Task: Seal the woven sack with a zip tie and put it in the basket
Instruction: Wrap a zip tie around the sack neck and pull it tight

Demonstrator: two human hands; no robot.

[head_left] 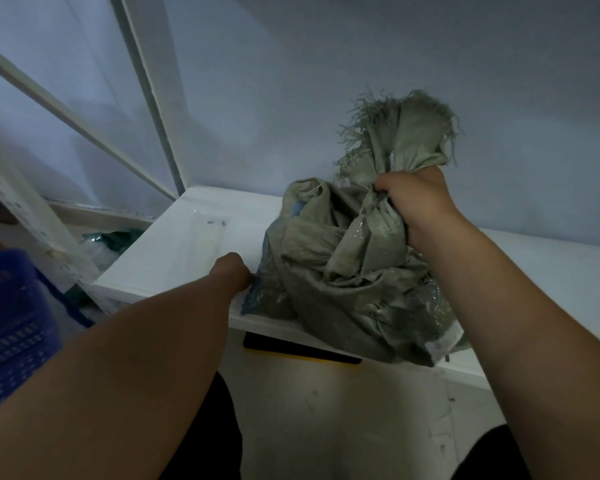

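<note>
Hands first: the left hand (pixel 234 270) reaches to the sack's lower left side, its fingers hidden behind the wrist, so its grip cannot be told. At far left stands a blue basket (pixel 11 327). On the white surface (pixel 187 244) sits the grey-green woven sack (pixel 343 282). Farther right, the right hand (pixel 418 206) is fisted tight around the sack's gathered neck, frayed ends sticking up above.
</note>
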